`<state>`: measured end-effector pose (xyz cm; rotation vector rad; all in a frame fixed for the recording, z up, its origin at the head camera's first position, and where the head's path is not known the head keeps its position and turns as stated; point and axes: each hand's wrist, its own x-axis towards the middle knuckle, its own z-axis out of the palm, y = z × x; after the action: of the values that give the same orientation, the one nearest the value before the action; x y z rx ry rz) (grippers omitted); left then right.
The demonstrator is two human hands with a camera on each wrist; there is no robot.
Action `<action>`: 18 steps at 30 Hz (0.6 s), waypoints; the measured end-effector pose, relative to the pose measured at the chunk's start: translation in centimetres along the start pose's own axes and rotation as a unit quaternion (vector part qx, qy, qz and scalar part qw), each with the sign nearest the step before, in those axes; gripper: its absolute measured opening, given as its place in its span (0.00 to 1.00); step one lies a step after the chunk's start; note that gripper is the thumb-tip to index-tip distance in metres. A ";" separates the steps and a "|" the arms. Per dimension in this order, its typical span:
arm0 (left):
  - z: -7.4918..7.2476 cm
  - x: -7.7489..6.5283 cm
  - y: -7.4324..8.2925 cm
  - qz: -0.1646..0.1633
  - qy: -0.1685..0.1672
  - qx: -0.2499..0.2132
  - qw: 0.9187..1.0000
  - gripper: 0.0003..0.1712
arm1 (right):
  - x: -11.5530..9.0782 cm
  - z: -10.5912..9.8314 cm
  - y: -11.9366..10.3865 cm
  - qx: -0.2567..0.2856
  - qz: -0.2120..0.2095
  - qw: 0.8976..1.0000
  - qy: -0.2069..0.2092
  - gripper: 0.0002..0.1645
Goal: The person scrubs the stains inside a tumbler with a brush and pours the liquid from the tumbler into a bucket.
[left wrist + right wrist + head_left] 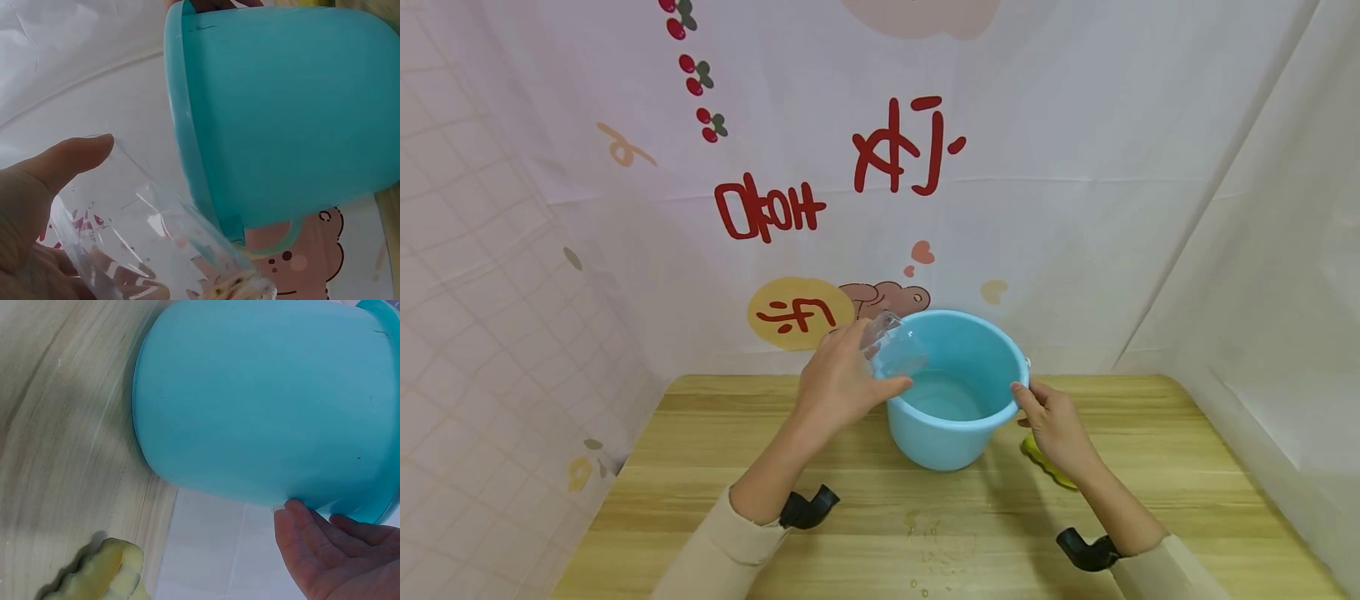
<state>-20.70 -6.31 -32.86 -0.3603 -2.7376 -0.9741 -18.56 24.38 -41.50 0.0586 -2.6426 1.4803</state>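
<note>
A light blue bucket [942, 444] stands on the wooden table near the back wall. My left hand [841, 375] grips a clear cup [901, 348], tilted at the left rim of the bucket with its mouth toward the inside. In the left wrist view, drops cling to the see-through wall of the cup [159, 231], and the thumb lies along it. My right hand [1057, 423] holds the bucket's right rim, thumb on top. Its fingertips touch the outer wall just under the rim in the right wrist view.
A yellow-green, wavy-edged sponge-like thing [1047, 463] lies on the table behind my right hand. Drops of water [934, 533] wet the tabletop in front of the bucket. A printed white cloth [1060, 250] hangs close behind.
</note>
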 end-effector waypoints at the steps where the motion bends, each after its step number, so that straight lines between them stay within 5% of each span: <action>1: 0.0 0.0 -0.1 -0.003 0.001 -0.002 1.000 0.45 | 0.0 0.0 0.0 0.000 0.001 1.000 0.000 0.33; 9: 0.0 -0.6 -0.9 -0.022 0.010 -0.038 0.999 0.53 | 0.0 0.0 0.0 0.003 0.003 1.000 0.000 0.33; 18: 0.6 -1.9 -2.1 -0.059 0.034 -0.133 0.989 0.53 | -0.1 0.0 0.1 0.000 0.004 1.000 0.005 0.32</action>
<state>-19.63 -7.81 -35.10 -0.2038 -2.5953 -1.3614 -18.47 24.40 -41.56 0.0405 -2.6379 1.4798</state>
